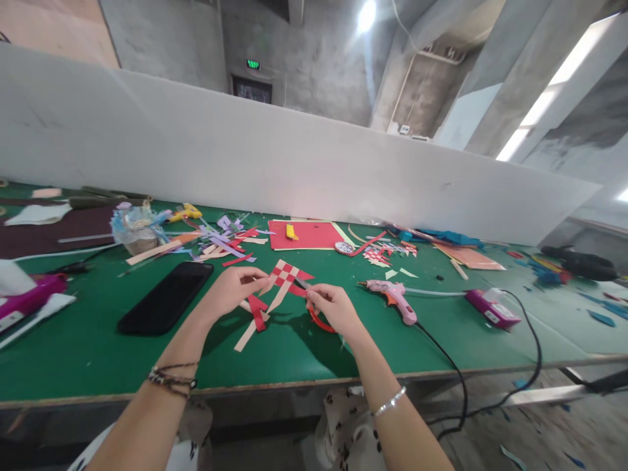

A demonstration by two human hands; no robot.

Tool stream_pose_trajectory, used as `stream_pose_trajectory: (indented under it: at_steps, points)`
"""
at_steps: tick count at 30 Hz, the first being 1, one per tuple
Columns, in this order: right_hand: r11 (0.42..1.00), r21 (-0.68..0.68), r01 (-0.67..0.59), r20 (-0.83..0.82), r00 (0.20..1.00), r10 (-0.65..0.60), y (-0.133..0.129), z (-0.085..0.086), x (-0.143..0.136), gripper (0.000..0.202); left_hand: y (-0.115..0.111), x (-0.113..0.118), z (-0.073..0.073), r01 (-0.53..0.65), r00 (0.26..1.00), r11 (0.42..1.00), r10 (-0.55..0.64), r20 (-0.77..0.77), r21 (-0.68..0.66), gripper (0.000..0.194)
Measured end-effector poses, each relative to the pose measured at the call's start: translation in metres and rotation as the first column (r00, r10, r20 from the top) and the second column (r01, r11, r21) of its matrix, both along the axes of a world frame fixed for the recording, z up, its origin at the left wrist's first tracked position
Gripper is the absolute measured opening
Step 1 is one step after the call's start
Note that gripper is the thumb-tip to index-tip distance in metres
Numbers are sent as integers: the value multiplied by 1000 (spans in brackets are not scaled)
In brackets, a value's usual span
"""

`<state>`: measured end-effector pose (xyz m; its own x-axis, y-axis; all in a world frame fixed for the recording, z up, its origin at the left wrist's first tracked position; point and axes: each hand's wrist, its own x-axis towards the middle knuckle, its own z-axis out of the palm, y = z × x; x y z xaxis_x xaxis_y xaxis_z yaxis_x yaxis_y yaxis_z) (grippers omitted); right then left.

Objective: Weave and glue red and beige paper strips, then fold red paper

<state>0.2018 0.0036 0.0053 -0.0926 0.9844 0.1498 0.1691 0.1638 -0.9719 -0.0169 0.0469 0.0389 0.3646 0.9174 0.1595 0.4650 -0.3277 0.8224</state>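
Note:
Between my hands is a woven piece of red and cream paper strips (285,273), checkered in the middle with loose strip ends around it. My left hand (234,288) pinches its left side between thumb and fingers. My right hand (333,307) is closed around red-handled scissors (321,322), whose blades point left at the edge of the weave. How far the blades are apart I cannot tell. Below the weave, a cut red strip (258,314) and cream strips (249,335) lie on or hang over the green table.
Left of my hands lies a black phone (167,297). A pink glue gun (392,296) with a cable rests to the right, near a purple power box (492,309). Behind are paper scraps (230,239), a red sheet (311,237) with a yellow cutter (291,232), and a white partition (294,163).

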Motion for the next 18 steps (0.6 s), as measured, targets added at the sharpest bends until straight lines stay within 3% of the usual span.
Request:
stream_pose_trajectory:
  at_steps: [6,12,18]
  points:
    - [993,29,111,22,993,-112,1,2,0,21,1,-1,-1,-1,996,999,6,-89,48,35]
    - [990,26,141,-111,984,-137,3,3,-1,28,1,-1,-5,7,994,998,0,-109,64,32]
    - [997,39,69,-214,975,-59,4,-3,-9,34,-4,3,0,19,999,1000,-18,-40,21,34]
